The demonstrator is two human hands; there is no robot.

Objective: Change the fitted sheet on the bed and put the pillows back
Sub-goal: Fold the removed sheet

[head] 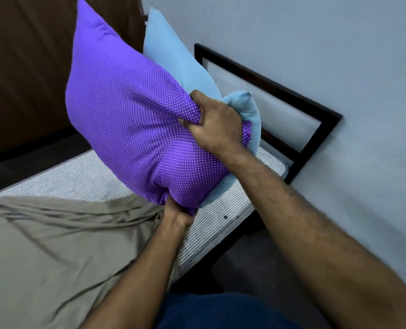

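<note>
The purple pillow (130, 119) is lifted on end over the bed's head end, the blue pillow (171, 55) behind it. The right hand (211, 122) bunches both at one corner; the left hand (175, 210) grips the purple's lower corner. Carry both clear before pulling the grey sheet (43, 245) off the striped mattress (83, 176).

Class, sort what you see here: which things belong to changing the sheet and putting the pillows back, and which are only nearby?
Part of the job:
purple pillow, gripped by the right hand and left hand
blue pillow, behind it
grey sheet, pulled back
striped mattress, bare at this end

Only nearby:
headboard
wall
</note>
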